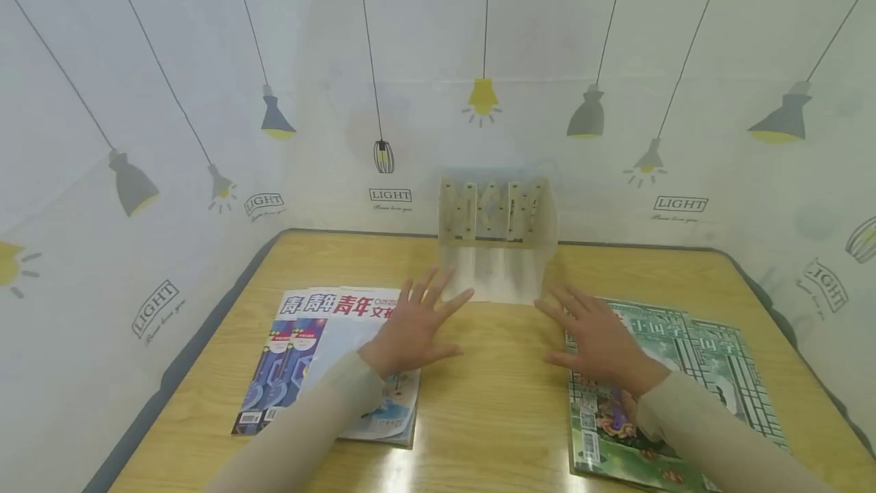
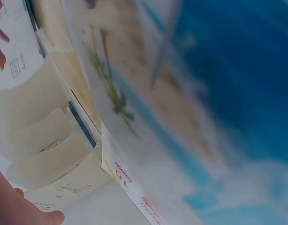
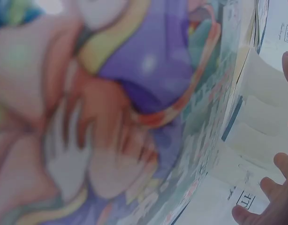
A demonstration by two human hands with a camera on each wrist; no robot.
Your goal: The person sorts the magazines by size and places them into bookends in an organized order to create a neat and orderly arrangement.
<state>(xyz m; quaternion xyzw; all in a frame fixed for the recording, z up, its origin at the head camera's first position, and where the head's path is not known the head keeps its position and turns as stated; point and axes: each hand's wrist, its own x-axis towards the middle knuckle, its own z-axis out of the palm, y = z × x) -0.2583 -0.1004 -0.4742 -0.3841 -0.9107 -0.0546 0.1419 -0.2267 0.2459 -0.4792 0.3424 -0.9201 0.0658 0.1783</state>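
Note:
My left hand (image 1: 411,332), fingers spread, is at the right side of several fanned magazines (image 1: 372,402) with red and blue titles. On the other side my right hand (image 1: 605,345) spreads its fingers over the left part of a group of green magazines (image 1: 684,348). Neither hand holds anything; whether they touch the covers cannot be told. Between and beyond the fingertips stands a cream-coloured desk file rack (image 1: 489,274) with several upright dividers. Magazine covers fill much of both wrist views, with fingers (image 2: 12,201) and fingers (image 3: 273,190) at the outer edges.
The wooden table (image 1: 496,402) has a dark edge along its back and sides. A pale curtain (image 1: 424,36) printed with hanging lamps surrounds it, close behind the rack. Bare tabletop lies between the two magazine groups.

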